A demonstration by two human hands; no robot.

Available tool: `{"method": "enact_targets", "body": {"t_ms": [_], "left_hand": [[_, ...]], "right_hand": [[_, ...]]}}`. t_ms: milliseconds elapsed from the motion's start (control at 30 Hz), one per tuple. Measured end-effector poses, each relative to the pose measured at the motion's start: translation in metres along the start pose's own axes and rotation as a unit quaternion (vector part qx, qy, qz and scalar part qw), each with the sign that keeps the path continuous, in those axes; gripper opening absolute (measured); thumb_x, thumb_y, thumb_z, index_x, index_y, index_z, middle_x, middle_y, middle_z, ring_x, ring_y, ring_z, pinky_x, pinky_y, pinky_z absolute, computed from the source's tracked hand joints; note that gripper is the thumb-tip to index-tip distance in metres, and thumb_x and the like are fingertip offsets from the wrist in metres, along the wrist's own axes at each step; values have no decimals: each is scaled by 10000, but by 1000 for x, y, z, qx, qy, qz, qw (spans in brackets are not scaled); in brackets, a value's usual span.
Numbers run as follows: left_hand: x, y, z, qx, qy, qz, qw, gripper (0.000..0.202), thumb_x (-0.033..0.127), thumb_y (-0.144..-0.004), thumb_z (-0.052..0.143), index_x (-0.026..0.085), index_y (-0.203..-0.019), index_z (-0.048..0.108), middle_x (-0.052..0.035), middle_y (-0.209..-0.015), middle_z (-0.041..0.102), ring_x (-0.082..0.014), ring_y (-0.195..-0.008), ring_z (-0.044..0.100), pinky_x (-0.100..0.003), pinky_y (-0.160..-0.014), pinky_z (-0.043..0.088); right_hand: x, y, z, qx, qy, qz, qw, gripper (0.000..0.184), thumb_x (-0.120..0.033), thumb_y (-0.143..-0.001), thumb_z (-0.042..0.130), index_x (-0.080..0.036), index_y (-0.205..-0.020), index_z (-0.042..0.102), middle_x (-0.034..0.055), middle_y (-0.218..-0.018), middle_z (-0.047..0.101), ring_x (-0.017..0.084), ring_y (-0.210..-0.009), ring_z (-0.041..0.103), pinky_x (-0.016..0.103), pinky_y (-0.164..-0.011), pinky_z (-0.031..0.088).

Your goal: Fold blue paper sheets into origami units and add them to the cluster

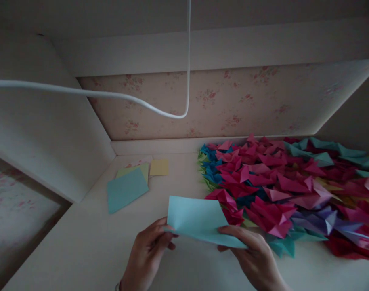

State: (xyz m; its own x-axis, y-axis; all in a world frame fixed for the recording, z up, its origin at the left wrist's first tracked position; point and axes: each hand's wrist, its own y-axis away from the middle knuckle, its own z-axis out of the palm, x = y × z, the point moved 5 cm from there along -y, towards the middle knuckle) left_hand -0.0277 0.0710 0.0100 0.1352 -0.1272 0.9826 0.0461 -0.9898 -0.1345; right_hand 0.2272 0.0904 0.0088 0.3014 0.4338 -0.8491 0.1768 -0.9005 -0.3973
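I hold a light blue sheet of paper (196, 220) folded into a rectangle, just above the pale desk (90, 242). My left hand (148, 252) pinches its lower left corner between thumb and fingers. My right hand (254, 252) grips its lower right edge, thumb lying on top of the paper. Directly right of the sheet lies a big heap of folded paper pieces (278, 190), mostly pink and red, with blue, teal and purple ones mixed in.
A small stack of flat sheets (126, 188), teal on top with green beneath, lies at the back left beside a yellow square (159, 167). A white cable (112, 95) hangs across the view. A floral back panel (217, 101) and side walls enclose the desk.
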Motion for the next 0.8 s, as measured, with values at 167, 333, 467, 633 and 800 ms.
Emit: {"method": "enact_targets", "body": {"t_ms": [167, 333, 467, 633, 800], "left_hand": [[6, 4, 4, 20, 29, -26, 999, 199, 356, -891, 659, 202, -820, 764, -49, -809, 719, -201, -753, 687, -248, -694, 560], [0, 5, 9, 17, 62, -39, 997, 221, 368, -840, 719, 177, -733, 695, -38, -805, 664, -181, -762, 616, -246, -717, 507], [-11, 8, 11, 46, 77, -57, 994, 320, 339, -802, 773, 200, -672, 516, 52, -635, 493, -105, -575, 483, -180, -541, 414], [-11, 16, 17, 86, 162, -93, 979, 535, 351, -810, 761, 288, -1237, 444, 8, -862, 667, -172, -770, 672, -268, -730, 532], [-9, 12, 15, 5, -28, -94, 995, 347, 417, -853, 694, 196, -1120, 718, -40, -829, 724, -174, -688, 656, -236, -629, 525]], "right_hand": [[5, 3, 7, -8, -73, 114, 991, 312, -375, -939, 606, -197, -718, 737, 37, -658, 724, 173, -618, 683, 210, -578, 527], [15, 11, 11, 55, -153, 174, 971, 277, -411, -900, 666, -181, -751, 710, 32, -682, 675, 173, -656, 629, 226, -606, 507], [18, 14, 12, 89, -174, 184, 963, 319, -411, -858, 716, -183, -664, 606, -5, -631, 564, 140, -590, 512, 223, -531, 435], [15, 9, 15, 126, -195, 182, 955, 371, -418, -806, 765, -201, -636, 517, -42, -596, 469, 113, -541, 446, 205, -485, 403], [14, 7, 20, 118, -223, 176, 952, 235, -375, -791, 790, -211, -834, 628, -15, -673, 622, 141, -609, 586, 208, -543, 502]]}}
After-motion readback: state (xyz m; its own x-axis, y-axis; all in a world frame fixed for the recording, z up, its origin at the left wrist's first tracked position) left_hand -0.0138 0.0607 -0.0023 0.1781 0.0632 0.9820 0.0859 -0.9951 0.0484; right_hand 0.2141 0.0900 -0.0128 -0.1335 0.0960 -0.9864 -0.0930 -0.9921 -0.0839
